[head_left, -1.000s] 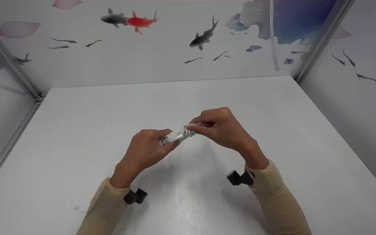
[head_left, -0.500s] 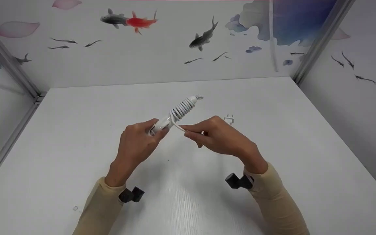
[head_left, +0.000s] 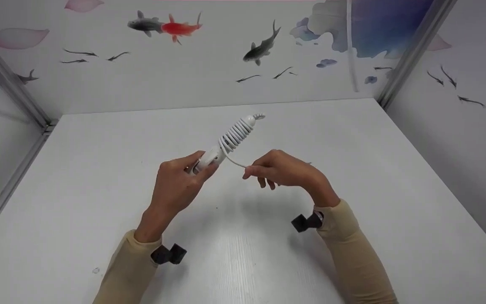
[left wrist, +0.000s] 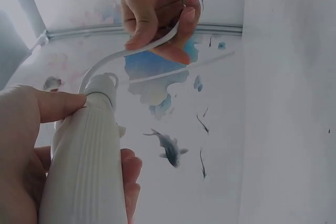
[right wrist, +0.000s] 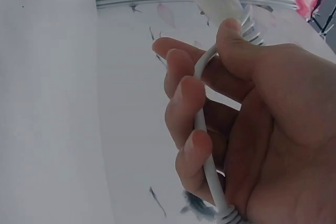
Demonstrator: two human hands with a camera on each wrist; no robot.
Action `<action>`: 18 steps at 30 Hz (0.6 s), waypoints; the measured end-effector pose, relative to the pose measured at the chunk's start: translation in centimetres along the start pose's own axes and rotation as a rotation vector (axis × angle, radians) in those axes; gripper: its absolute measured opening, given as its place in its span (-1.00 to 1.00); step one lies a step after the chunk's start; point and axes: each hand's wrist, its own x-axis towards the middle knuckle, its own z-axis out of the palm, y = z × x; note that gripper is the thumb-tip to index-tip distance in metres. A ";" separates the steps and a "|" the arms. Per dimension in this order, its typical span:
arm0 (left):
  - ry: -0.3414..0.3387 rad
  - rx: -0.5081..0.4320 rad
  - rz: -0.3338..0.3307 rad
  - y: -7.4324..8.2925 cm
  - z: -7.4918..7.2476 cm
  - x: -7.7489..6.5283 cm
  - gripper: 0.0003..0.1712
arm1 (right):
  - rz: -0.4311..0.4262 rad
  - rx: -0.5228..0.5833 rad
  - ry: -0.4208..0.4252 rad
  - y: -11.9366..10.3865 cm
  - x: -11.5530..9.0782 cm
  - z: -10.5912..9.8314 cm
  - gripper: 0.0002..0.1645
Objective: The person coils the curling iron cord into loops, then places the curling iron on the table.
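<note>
A white, long handheld appliance (head_left: 212, 157) is gripped by my left hand (head_left: 174, 185), thumb and fingers around its body. It tilts up and away to the right. White cord (head_left: 235, 134) is wound in several coils around its far part, and a ribbed tip sticks out past the rounded end. From the coils, a loose length of cord runs to my right hand (head_left: 283, 169), pinched between thumb and forefinger. In the right wrist view the cord (right wrist: 200, 121) passes across the palm, under the curled fingers. The left wrist view shows the appliance's ridged body (left wrist: 86, 166) up close.
Beneath both hands lies a white table (head_left: 336, 135). Walls with painted fish and petals (head_left: 264, 46) enclose its back and sides, joined by metal corner posts (head_left: 416, 50). A small transparent scrap (head_left: 95, 270) lies at the front left.
The appliance has swung up and away, bringing its coils into view. My right hand moved off it, drawing out a length of cord. A two-pin plug seen half a second ago is now mostly hidden.
</note>
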 end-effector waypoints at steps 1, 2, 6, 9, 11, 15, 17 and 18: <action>-0.015 -0.016 -0.001 0.0 -0.1 0.0 -0.58 | 0.005 0.004 -0.014 0.4 0.2 -0.1 -0.70; -0.029 -0.037 0.001 0.0 -0.2 0.0 -0.58 | 0.010 0.010 -0.026 0.8 0.4 -0.1 -0.70; -0.116 -0.124 0.044 -0.1 -0.8 -0.2 -0.60 | -0.003 0.075 -0.058 2.7 1.2 -0.2 -0.69; -0.205 -0.175 0.100 -0.2 -1.2 -0.3 -0.61 | -0.021 0.154 -0.050 3.8 1.7 -0.3 -0.73; -0.279 -0.188 0.140 -0.3 -1.3 -0.3 -0.61 | -0.025 0.178 -0.038 4.2 1.7 -0.3 -0.76; -0.427 -0.169 0.232 -0.3 -1.4 -0.4 -0.68 | -0.116 0.235 -0.040 4.4 1.6 -0.4 -0.86; -0.476 -0.137 0.274 -0.3 -1.3 -0.4 -0.74 | -0.136 0.243 -0.046 4.3 1.6 -0.5 -0.85; -0.495 -0.124 0.286 -0.3 -1.3 -0.4 -0.76 | -0.136 0.243 -0.047 4.3 1.6 -0.5 -0.86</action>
